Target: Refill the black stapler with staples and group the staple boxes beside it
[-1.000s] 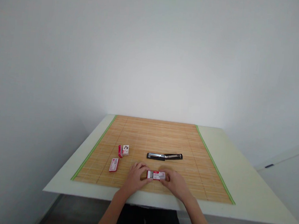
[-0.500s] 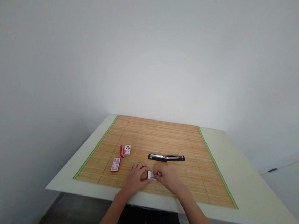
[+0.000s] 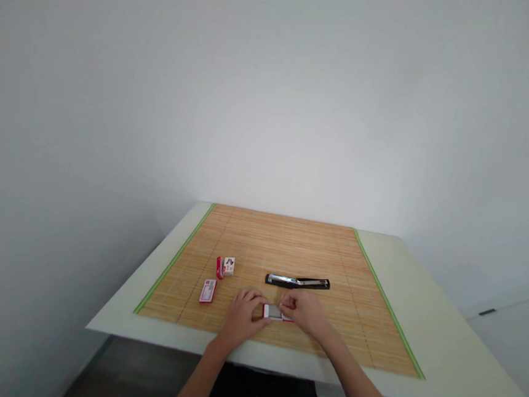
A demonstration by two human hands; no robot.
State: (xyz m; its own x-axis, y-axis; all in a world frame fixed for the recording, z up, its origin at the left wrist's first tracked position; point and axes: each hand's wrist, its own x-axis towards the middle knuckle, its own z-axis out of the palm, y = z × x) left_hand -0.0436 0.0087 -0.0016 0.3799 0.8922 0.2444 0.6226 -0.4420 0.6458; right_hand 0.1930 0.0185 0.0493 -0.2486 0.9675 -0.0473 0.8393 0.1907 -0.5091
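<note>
Since half a second ago, the bare right hand (image 3: 303,312) has drawn back slightly toward its own side, baring more grey contents in the slid-open red-and-white cardboard box (image 3: 274,312). Nearest my head camera sits a dark-clothed lap (image 3: 266,396), below the edge of a white tabletop (image 3: 422,299). Just beyond that edge, on a tan bamboo mat (image 3: 306,245) bordered in green, I see the open box lying between both hands. Thumb and forefinger of the bare left hand (image 3: 241,315) grip its left end; the right fingertips are bunched above the other half, and I cannot tell whether they pinch anything. Off to the left lies a flat red-and-white box (image 3: 207,291). Slightly farther out, a long black-and-silver stapler (image 3: 280,281) rests with a bend at its middle. Beyond, a narrow red piece (image 3: 219,267) is just beside a small white printed box (image 3: 229,266), before a plain white wall (image 3: 273,100).
</note>
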